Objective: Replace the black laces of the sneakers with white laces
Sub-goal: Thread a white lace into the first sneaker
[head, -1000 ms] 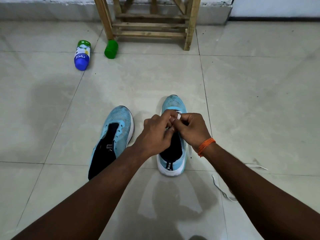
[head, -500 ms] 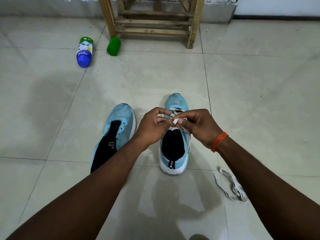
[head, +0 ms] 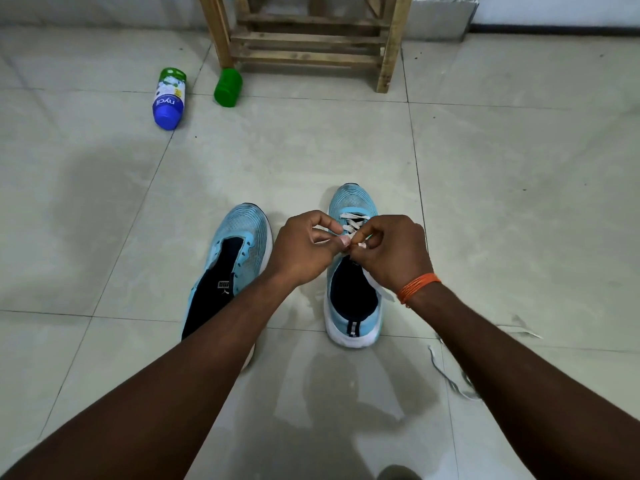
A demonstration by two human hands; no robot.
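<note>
Two light-blue sneakers stand on the tiled floor. The right sneaker (head: 351,199) carries a white lace (head: 353,221) crossed through its front eyelets. Both hands meet above its tongue: my left hand (head: 303,245) and my right hand (head: 394,251) each pinch part of the white lace between thumb and fingers. An orange thread band circles my right wrist. The left sneaker (head: 242,237) has no lace, and my left forearm covers its heel. A second white lace (head: 450,379) lies loose on the floor under my right forearm.
A blue and green bottle (head: 168,98) lies on its side at the back left, a green cup (head: 227,87) beside it. A wooden stool frame (head: 304,46) stands against the far wall. Open floor tiles spread left and right of the shoes.
My hands have drawn back toward the shoe's opening, uncovering the white crossings over the front eyelets. The view has tilted slightly, and the loose lace on the floor has shifted.
</note>
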